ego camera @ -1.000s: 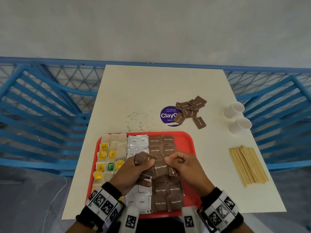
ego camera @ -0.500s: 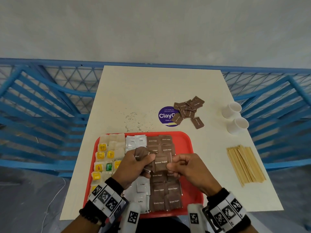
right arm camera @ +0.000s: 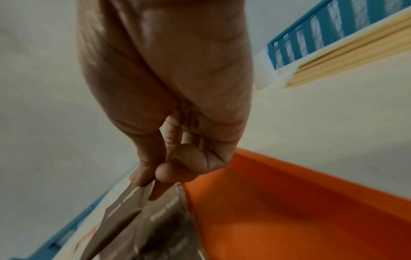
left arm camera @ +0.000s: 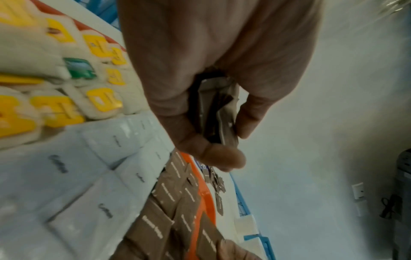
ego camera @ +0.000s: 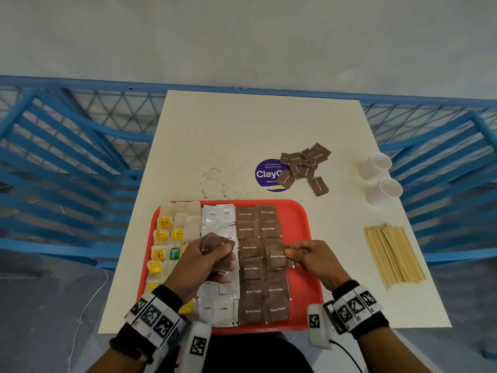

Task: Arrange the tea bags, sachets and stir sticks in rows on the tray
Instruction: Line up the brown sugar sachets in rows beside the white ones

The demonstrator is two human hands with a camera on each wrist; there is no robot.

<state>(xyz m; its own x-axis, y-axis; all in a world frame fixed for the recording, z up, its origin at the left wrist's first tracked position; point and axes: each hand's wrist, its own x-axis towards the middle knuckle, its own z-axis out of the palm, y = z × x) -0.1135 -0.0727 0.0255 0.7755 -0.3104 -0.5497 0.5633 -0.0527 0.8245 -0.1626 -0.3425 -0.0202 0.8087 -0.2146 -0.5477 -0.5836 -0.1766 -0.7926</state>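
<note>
Red plastic tray (ego camera: 298,219) in the head view lies at the near edge of the cream table (ego camera: 242,130), with tea bags with yellow tags (ego camera: 168,238) on the left, white coffee sachets (ego camera: 217,215) in the middle and brown sugar sachets (ego camera: 255,222) on the right. A second ago both hands met over the middle of the tray on one brown sachet; now they are apart, and the right hand (ego camera: 312,258) has carried a single brown sugar sachet (ego camera: 278,258) to the right brown column, so I judge that one more place in the row is about to be filled. The left hand (ego camera: 207,261) keeps a small stack of brown sachets (ego camera: 217,244) above the white ones. A loose pile of brown sachets (ego camera: 305,165) and the wooden stir sticks (ego camera: 392,254) are on the table outside the tray, so much work is left. In the left wrist view the thumb and fingers (left arm camera: 249,116) are clamped on the edges of the stack, which stands between them. In the right wrist view the thumb and forefinger are pinched together on the top edge of the single sachet, which hangs below the fingertips (right arm camera: 164,173) over the other brown sachets, just beside the bare tray floor.
</note>
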